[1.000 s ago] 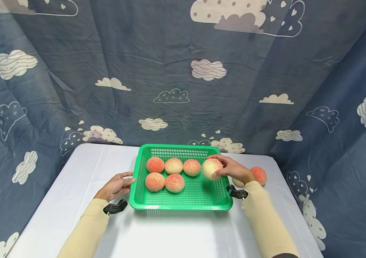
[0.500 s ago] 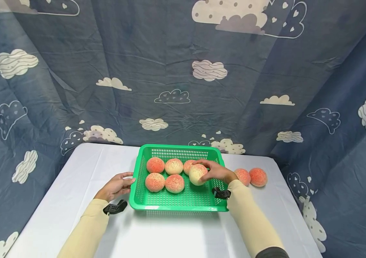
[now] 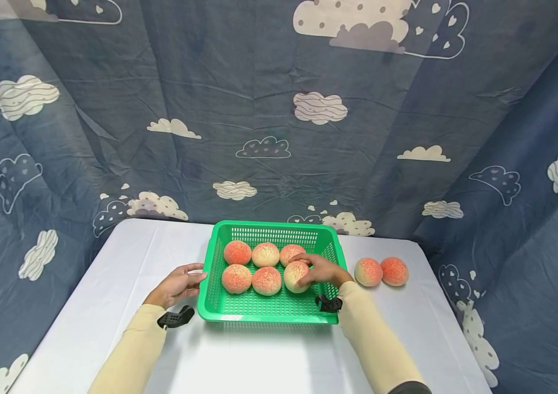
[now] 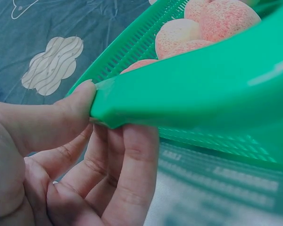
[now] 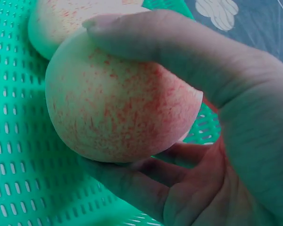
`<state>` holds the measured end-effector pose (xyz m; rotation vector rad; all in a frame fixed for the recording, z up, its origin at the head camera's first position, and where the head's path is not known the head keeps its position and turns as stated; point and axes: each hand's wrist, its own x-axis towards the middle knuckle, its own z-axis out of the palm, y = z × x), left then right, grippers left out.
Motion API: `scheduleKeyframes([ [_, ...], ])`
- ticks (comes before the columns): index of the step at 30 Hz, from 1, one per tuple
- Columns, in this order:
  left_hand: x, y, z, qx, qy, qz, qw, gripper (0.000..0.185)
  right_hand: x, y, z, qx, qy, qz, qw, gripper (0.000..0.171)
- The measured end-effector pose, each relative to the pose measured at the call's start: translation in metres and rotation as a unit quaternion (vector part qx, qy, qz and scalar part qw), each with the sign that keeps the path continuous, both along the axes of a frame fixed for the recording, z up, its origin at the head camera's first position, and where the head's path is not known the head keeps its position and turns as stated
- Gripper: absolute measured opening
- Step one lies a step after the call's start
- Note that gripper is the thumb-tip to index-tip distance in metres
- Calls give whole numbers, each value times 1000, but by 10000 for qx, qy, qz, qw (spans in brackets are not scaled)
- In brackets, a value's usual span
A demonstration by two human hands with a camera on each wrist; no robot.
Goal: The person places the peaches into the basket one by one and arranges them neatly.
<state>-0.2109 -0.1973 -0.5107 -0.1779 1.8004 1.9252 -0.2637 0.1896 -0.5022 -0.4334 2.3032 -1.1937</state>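
Observation:
In the head view a green plastic basket (image 3: 279, 317) stands on the table with several peaches in it. My left hand (image 3: 179, 285) grips the basket's left rim; in the left wrist view the thumb lies against the rim's edge and the fingers bend beneath it. My right hand (image 3: 323, 272) is inside the basket and holds a pale, red-speckled peach (image 5: 118, 103) between thumb and fingers. That peach sits at the right end of the front row, beside a pinker peach (image 3: 266, 281). Behind it another peach (image 3: 291, 253) is partly covered by the fingers.
Two more peaches lie on the white table (image 3: 161, 241) to the right of the basket, a yellow-pink peach (image 3: 368, 272) and a redder peach (image 3: 395, 272). A dark blue cloud-printed curtain (image 3: 259, 109) hangs behind the table and along its sides.
My right hand has carried its peach leftward and down, from the basket's right side to the end of the front row. The left hand stays on the rim.

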Motion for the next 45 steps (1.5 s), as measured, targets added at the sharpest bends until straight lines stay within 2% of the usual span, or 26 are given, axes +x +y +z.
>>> scheduleKeyframes([
  [14,0,0,-1,48,26,-13,10000,49,4,-7,-8,690,417,-187,9966,63],
  [18,0,0,-1,56,45,-35,10000,49,4,-8,-7,700,382,-197,9966,63],
  [25,0,-1,-1,89,58,-41,9999,50,6,-13,-5,1097,361,-244,9930,66],
  [33,1,0,-1,109,67,-42,9999,50,8,-9,-2,970,190,-234,9948,67],
  [45,0,0,-1,44,51,-34,10000,49,10,12,17,59,-362,-577,9977,64],
])
